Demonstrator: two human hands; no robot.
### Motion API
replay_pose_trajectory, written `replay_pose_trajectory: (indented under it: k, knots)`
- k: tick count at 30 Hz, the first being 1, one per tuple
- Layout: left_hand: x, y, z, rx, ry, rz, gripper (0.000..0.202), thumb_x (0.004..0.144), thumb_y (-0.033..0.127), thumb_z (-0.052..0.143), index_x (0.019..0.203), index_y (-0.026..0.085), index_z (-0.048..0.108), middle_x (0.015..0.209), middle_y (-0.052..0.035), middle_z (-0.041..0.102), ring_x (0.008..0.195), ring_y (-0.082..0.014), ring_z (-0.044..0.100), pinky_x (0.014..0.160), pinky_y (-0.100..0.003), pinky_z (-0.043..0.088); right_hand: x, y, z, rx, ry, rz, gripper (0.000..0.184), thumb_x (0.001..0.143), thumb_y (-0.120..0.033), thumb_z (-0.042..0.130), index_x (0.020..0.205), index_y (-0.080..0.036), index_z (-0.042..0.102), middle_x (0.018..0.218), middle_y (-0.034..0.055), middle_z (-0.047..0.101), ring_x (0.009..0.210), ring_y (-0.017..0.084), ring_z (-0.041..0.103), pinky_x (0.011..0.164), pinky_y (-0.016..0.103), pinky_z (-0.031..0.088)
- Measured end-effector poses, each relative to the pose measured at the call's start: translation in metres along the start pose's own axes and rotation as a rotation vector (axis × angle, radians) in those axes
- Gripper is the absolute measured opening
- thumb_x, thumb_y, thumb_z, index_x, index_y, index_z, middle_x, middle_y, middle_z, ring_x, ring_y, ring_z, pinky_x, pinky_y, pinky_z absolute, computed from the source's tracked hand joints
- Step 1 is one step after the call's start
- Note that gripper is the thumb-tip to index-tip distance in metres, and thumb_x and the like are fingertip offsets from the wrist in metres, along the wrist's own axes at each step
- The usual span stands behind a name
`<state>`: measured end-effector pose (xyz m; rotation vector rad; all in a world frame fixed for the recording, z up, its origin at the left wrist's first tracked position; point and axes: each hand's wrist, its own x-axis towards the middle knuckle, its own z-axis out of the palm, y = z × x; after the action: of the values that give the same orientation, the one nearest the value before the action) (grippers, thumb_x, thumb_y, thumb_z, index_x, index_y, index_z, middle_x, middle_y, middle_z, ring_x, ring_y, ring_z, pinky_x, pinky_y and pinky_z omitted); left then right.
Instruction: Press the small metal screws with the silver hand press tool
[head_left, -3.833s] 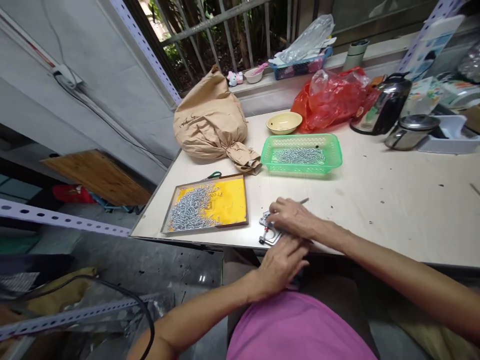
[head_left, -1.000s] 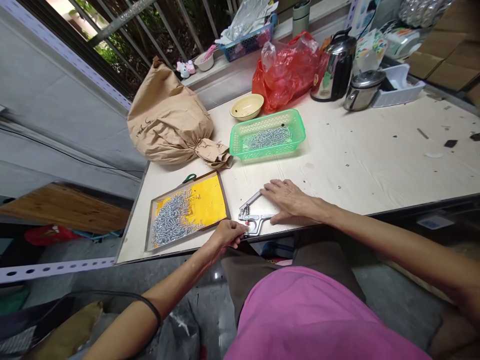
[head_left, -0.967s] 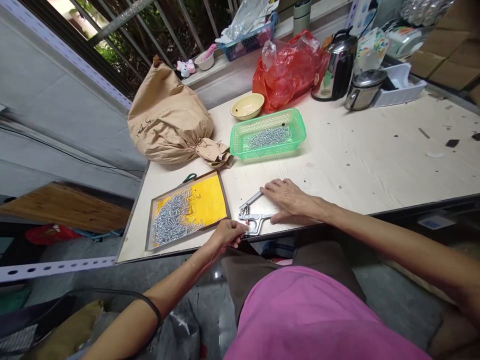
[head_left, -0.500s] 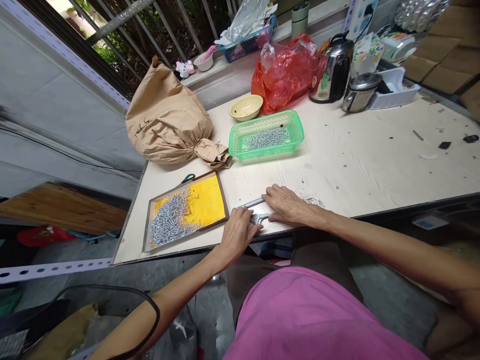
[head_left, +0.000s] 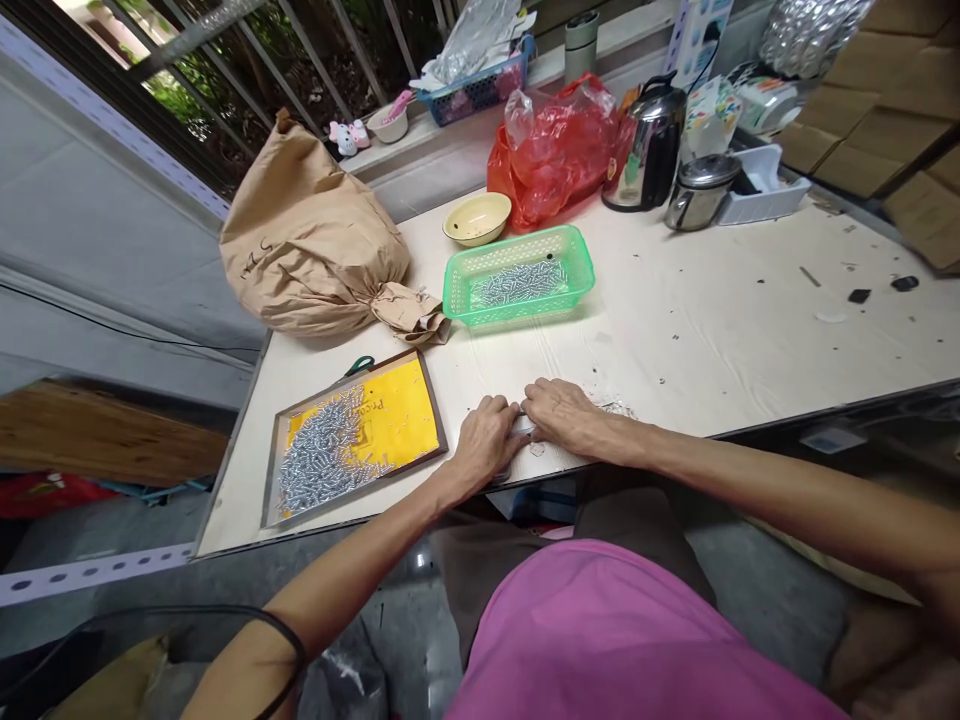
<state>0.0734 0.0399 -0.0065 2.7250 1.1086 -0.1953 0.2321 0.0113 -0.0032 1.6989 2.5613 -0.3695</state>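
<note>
At the table's front edge my left hand (head_left: 486, 440) and my right hand (head_left: 564, 415) are close together, fingers curled down. Between them shows a small grey metal piece (head_left: 523, 426), mostly covered by the fingers, so its kind cannot be told. Both hands appear closed on it. To the left of my left hand lies a shallow tray (head_left: 441, 425) with a yellow bottom, its left half heaped with small silvery metal pins (head_left: 322, 450). Beyond my hands stands a green perforated basket (head_left: 517, 310) holding a layer of similar pins.
Scissors with a green handle (head_left: 361, 365) lie behind the tray. A brown paper sack (head_left: 322, 250), a cream bowl (head_left: 477, 219), a red plastic bag (head_left: 555, 150), a steel kettle (head_left: 649, 145) and a lidded metal pot (head_left: 701, 195) stand toward the back. Dark scraps dot the table's right side.
My hands have drawn closer together, and my left hand has turned over the metal piece, covering more of it. The whole view has shifted slightly.
</note>
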Motion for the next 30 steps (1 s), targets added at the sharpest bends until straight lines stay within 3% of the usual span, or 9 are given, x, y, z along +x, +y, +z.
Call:
replay_pose_trajectory:
  k: [8,12,14,16,19,23,27,30]
  knots:
    - [0.013,-0.004,-0.002,-0.01,0.01,-0.019,0.022,0.09,0.037,0.05,0.091,0.019,0.064,0.089,-0.0054,0.06,0.092,-0.021,0.053,0.074,-0.031,0.047,0.005,0.011,0.001,0.073,0.007,-0.023,0.023,0.093,-0.027,0.047,0.091,-0.012,0.065,0.093,0.0113,0.063,0.088,0.022,0.056,0.069,0.03,0.039]
    - [0.004,-0.004,0.006,-0.042,0.115,-0.004,0.026,0.088,0.035,0.053,0.108,0.019,0.059,0.107,-0.0086,0.061,0.102,-0.0241,0.053,0.082,-0.037,0.049,0.0,0.021,0.001,0.072,0.113,-0.075,0.026,0.086,-0.034,0.058,0.1,-0.012,0.063,0.099,0.0126,0.061,0.095,0.024,0.053,0.077,0.032,0.04]
    - [-0.006,0.002,0.017,-0.08,0.213,0.011,0.03,0.09,0.032,0.05,0.116,0.018,0.054,0.124,-0.0114,0.055,0.115,-0.0257,0.049,0.093,-0.043,0.046,-0.002,0.029,0.004,0.083,0.148,-0.143,0.037,0.085,-0.042,0.06,0.105,-0.012,0.06,0.102,0.0132,0.059,0.097,0.024,0.051,0.08,0.033,0.039]
    - [-0.019,0.012,0.031,-0.126,0.293,0.046,0.032,0.092,0.028,0.046,0.121,0.018,0.05,0.135,-0.0131,0.048,0.128,-0.0264,0.041,0.102,-0.046,0.04,-0.001,0.036,0.009,0.102,0.145,-0.176,0.036,0.089,-0.044,0.053,0.105,-0.012,0.06,0.101,0.0125,0.059,0.094,0.022,0.051,0.08,0.032,0.039]
    - [-0.034,0.032,0.047,-0.202,0.331,0.095,0.038,0.093,0.03,0.045,0.129,0.017,0.045,0.138,-0.0122,0.047,0.134,-0.0266,0.034,0.108,-0.048,0.033,0.006,0.044,0.015,0.065,0.16,-0.115,0.023,0.093,-0.028,0.046,0.097,-0.014,0.063,0.096,0.0103,0.06,0.091,0.02,0.052,0.077,0.03,0.037]
    - [-0.043,0.048,0.05,-0.287,0.315,0.092,0.04,0.093,0.037,0.043,0.128,0.018,0.046,0.133,-0.0097,0.053,0.13,-0.0257,0.041,0.111,-0.051,0.026,0.025,0.051,0.011,0.003,0.195,-0.049,0.016,0.091,-0.021,0.049,0.09,-0.015,0.064,0.094,0.0083,0.061,0.09,0.021,0.051,0.076,0.03,0.034]
    - [-0.043,0.05,0.046,-0.347,0.307,0.11,0.043,0.092,0.04,0.046,0.129,0.017,0.046,0.133,-0.0121,0.052,0.131,-0.0268,0.039,0.111,-0.053,0.024,0.037,0.037,-0.003,-0.076,0.179,-0.017,0.019,0.091,-0.019,0.047,0.091,-0.014,0.065,0.095,0.0099,0.062,0.09,0.022,0.05,0.074,0.032,0.033]
    - [-0.043,0.048,0.052,-0.397,0.323,0.128,0.046,0.09,0.041,0.048,0.129,0.016,0.046,0.133,-0.014,0.051,0.131,-0.0288,0.039,0.109,-0.053,0.028,0.039,0.001,-0.008,-0.089,0.149,-0.229,0.017,0.09,-0.021,0.05,0.091,-0.018,0.067,0.095,0.0089,0.06,0.091,0.022,0.048,0.071,0.031,0.032]
